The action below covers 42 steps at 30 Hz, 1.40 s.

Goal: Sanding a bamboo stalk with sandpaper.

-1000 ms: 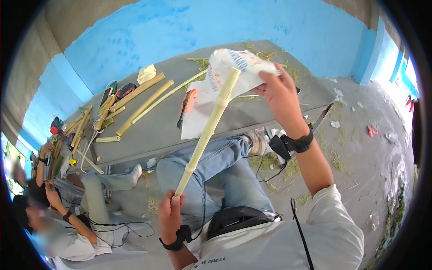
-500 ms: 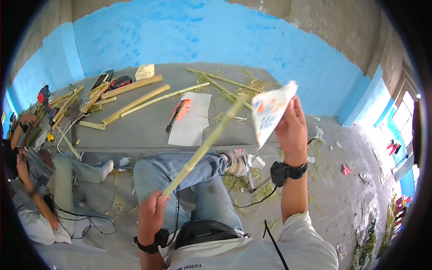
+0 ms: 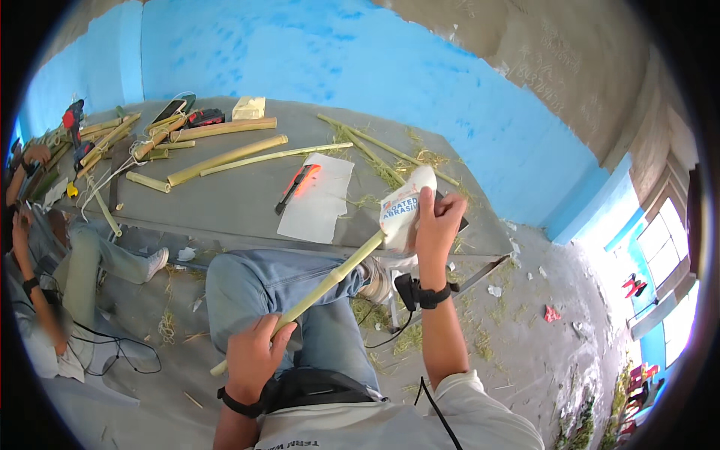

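A slim pale-green bamboo stick [image 3: 330,281] slants from my lap up toward the table's front edge. My left hand [image 3: 253,356] is closed around it close to its lower end, which pokes out past the hand. In my right hand [image 3: 439,236] is a bent sheet of sandpaper [image 3: 400,214], printed backing outward, pinched between thumb and fingers. The sheet covers the stick's upper end; whether it presses on it I cannot tell. Beyond, an orange and black utility knife [image 3: 298,187] lies on a sheet of white paper [image 3: 330,199].
On the grey table [image 3: 247,202] lie cut bamboo lengths [image 3: 229,159], thin bamboo strips [image 3: 386,150], a phone [image 3: 169,111] and a pale block [image 3: 249,108]. At left, a co-worker's hand [image 3: 22,229] shows near a red and black power tool [image 3: 73,124]. Shavings litter the floor.
My right hand has come down and left, bringing the sandpaper onto the stick's upper end. My left hand has shifted up the stick, so its lower end now shows behind the hand.
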Available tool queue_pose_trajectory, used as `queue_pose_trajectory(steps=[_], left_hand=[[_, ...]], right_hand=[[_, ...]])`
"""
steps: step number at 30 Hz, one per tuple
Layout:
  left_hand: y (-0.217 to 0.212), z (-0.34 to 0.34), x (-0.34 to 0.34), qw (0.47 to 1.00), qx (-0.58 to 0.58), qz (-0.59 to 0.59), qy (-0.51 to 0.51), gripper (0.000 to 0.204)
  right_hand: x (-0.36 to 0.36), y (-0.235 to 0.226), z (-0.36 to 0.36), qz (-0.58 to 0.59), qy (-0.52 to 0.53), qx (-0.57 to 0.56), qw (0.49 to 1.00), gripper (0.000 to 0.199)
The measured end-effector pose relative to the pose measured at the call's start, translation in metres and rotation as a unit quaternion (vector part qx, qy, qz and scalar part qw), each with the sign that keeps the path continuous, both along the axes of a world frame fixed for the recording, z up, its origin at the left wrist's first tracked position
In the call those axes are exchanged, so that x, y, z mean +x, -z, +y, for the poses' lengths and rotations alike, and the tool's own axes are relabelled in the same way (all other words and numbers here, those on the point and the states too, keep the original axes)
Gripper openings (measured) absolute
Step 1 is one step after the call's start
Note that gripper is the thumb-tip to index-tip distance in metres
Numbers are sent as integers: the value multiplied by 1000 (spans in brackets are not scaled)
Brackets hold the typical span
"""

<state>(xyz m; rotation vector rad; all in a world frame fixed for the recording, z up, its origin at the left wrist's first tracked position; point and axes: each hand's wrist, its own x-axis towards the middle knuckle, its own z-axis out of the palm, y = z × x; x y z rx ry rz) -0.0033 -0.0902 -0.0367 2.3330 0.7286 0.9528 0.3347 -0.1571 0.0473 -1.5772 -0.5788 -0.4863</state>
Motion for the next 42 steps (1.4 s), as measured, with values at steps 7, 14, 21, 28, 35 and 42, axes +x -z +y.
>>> queue_pose_trajectory(steps=[7,14,21,28,35,42], left_hand=[[1,-1,0,1000,17,-10,-17,21],[-2,-6,2,1000,4,-18,21,23],[-1,-19,10,990,-75,-11,117,25],[-7,-11,-4,965,-153,85,196,27],[-13,-12,-2,960,-182,17,214,28],[-17,-13,-3,958,-194,9,210,30]], right_hand=[[-8,12,-13,70,-135,34,988,35],[-41,-9,-28,358,-289,213,862,45],[-62,-16,-41,241,-377,274,851,44],[-55,-60,-60,205,-472,377,770,41],[-90,-24,-43,250,-503,323,762,44],[-84,-8,-39,213,-560,308,739,43]])
